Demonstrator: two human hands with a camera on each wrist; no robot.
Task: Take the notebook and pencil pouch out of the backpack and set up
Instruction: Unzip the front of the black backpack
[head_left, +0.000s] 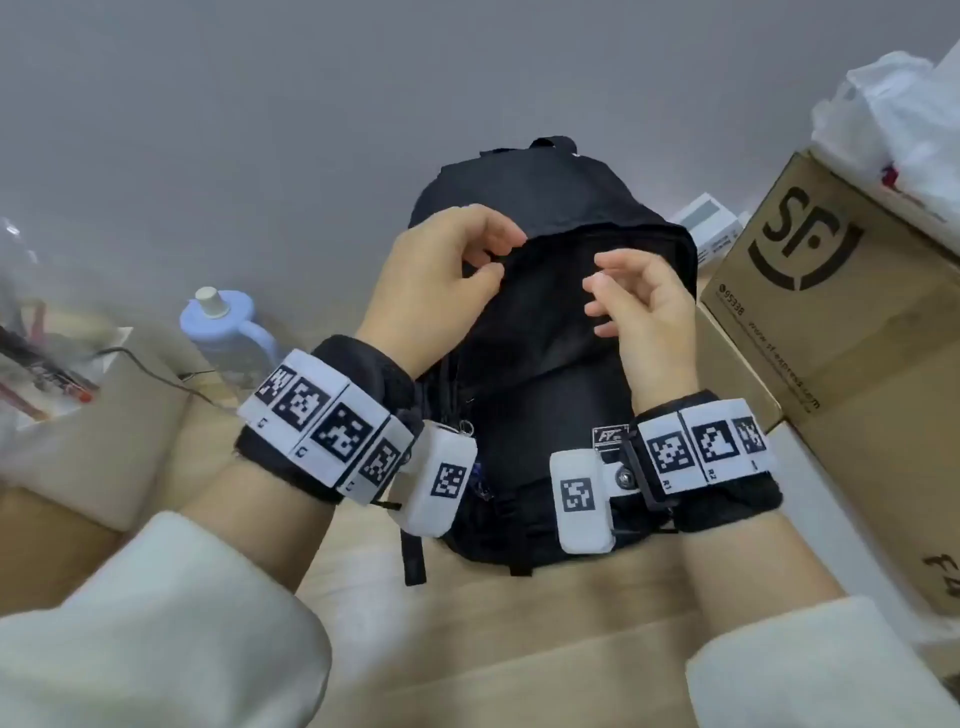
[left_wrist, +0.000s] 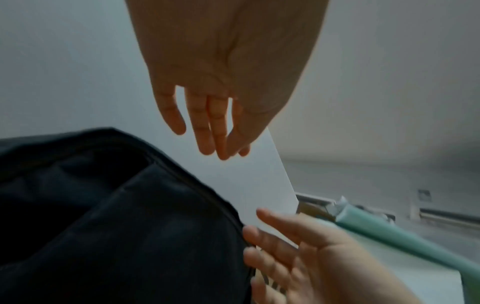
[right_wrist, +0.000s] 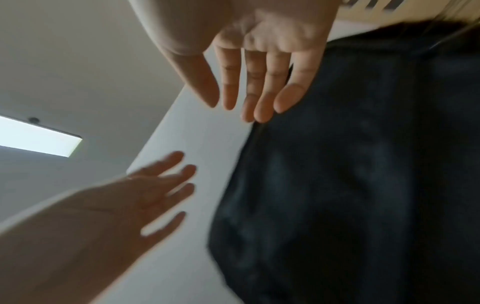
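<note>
A black backpack (head_left: 545, 364) stands upright on the wooden table (head_left: 493, 649), its top zipper opening gaping dark. My left hand (head_left: 493, 254) hovers at the left end of the opening's rim, fingers loosely bent. In the left wrist view the left hand (left_wrist: 221, 144) hangs clear of the backpack (left_wrist: 103, 226) and holds nothing. My right hand (head_left: 597, 291) floats in front of the opening, fingers relaxed and empty. The right wrist view shows its fingers (right_wrist: 265, 102) straight beside the backpack (right_wrist: 363, 185). No notebook or pencil pouch is visible; the inside of the bag is hidden.
A large cardboard box (head_left: 831, 312) with a black logo crowds the right side, a white plastic bag (head_left: 893, 114) on top. A pale blue bottle (head_left: 223, 322) and a cable lie at the left, beside another cardboard box (head_left: 78, 441). A small white box (head_left: 711, 218) sits behind the backpack.
</note>
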